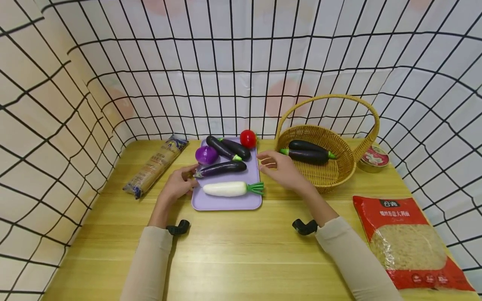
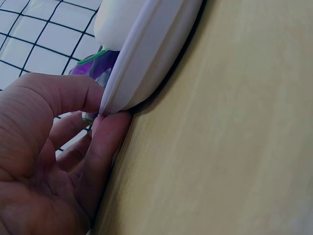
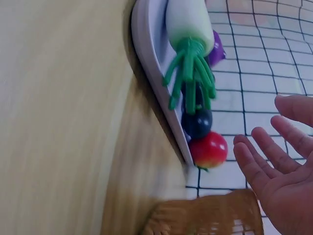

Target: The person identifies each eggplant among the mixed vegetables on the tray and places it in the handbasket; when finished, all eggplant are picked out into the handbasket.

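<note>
My left hand (image 1: 178, 183) pinches the left rim of the lilac tray (image 1: 227, 204); in the left wrist view thumb and fingers meet at the tray's edge (image 2: 128, 73). On the tray lie a white radish (image 1: 225, 189) with green stalks, an eggplant (image 1: 222, 168) close to the left fingertips, two darker eggplants (image 1: 222, 148) behind it, and a purple onion (image 1: 206, 155). A tomato (image 1: 248, 138) sits at the far right corner. Between tray and basket, my right hand (image 1: 280, 167) hovers with fingers spread and nothing held.
A wicker basket (image 1: 326, 177) with a tall handle stands on the right, two dark eggplants (image 1: 308, 152) inside. Beside it is a round tin (image 1: 374, 159). A red pasta bag (image 1: 410, 242) lies front right, a noodle packet (image 1: 155, 166) at left. Black wire mesh (image 1: 233, 71) surrounds the table.
</note>
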`<state>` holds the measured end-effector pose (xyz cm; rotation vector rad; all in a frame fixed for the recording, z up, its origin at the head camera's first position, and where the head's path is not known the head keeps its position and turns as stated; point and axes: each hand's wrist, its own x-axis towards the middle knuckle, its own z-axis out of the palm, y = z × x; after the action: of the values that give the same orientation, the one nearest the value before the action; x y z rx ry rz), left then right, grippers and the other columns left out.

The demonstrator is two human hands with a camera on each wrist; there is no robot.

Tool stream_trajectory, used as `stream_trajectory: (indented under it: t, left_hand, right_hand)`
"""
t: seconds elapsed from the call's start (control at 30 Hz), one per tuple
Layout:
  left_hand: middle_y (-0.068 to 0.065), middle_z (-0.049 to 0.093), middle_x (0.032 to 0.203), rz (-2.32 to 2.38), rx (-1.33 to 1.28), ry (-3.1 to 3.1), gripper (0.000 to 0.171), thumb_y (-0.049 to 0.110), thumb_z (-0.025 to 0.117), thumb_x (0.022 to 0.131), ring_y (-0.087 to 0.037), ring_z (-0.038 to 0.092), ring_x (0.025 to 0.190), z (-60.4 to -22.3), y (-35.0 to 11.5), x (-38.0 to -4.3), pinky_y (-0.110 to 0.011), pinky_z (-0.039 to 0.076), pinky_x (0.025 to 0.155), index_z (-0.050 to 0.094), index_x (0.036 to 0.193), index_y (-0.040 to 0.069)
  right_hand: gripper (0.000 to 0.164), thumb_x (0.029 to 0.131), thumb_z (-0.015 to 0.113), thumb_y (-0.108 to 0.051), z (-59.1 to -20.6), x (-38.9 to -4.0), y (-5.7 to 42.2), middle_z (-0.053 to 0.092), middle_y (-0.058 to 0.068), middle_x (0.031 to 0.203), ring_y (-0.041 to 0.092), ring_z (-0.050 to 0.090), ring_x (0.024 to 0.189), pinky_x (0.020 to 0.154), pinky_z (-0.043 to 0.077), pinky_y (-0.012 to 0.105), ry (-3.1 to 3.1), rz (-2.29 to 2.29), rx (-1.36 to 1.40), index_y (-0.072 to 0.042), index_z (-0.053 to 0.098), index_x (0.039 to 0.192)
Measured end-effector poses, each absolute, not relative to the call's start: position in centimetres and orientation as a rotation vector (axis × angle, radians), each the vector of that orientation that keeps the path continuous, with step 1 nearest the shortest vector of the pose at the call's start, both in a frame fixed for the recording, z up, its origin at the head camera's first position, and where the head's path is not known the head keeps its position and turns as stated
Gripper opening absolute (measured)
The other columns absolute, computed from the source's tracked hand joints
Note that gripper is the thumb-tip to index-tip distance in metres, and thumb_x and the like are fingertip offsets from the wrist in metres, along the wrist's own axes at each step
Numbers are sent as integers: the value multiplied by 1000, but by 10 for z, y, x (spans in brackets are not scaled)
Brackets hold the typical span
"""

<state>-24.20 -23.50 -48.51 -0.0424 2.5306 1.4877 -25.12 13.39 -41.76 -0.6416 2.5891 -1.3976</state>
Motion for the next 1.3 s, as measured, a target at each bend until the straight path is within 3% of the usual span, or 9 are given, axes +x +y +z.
stream_trajectory:
  t: [0.23,0.57,1.3]
  left_hand:
    - [-17,52,141,1488,-25,2533,72,5,66,90,-22,58,87,-485,-236,-243,-33,63,69,46,157,23]
    - [-17,52,142,1486,-39,2532,73,6,67,89,-20,57,87,-486,-236,-242,-32,63,69,46,157,24]
    - [-14,52,137,1492,-48,2536,73,7,68,89,-20,55,85,-485,-235,-241,-33,64,68,47,156,26]
  right_hand:
    - [42,100,66,-19,-436,-264,113,60,18,141,35,61,127,110,52,48,2546,-1375,-632,-3,58,139]
    - [45,99,69,-22,-452,-278,96,59,12,144,32,62,125,107,55,45,2532,-1367,-590,-9,58,141]
    - [44,97,72,-18,-464,-289,72,60,16,143,33,68,112,97,59,42,2593,-1278,-664,-12,62,139]
